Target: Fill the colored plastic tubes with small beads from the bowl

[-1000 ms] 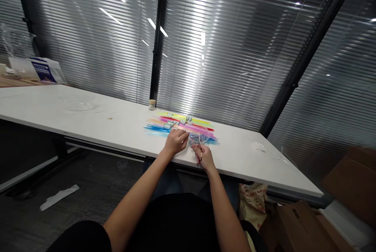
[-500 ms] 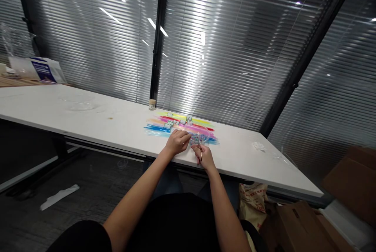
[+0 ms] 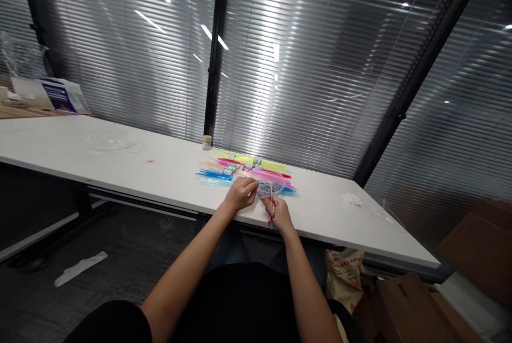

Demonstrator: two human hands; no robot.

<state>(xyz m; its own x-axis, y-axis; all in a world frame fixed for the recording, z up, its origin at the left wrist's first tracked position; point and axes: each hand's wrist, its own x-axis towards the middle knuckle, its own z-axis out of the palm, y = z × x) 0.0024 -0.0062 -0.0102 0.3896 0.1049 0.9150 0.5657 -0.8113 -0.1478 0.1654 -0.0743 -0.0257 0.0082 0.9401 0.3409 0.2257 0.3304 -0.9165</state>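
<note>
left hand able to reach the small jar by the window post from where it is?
Probably yes. The left hand rests at the near edge; the small jar stands beyond on the white table, bare tabletop between, straws off to the right.

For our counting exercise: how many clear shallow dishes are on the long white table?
2. One clear shallow dish sits far left on the long white table; the other clear dish, holding small bits, sits by the right hand. Others may go unseen.
</note>
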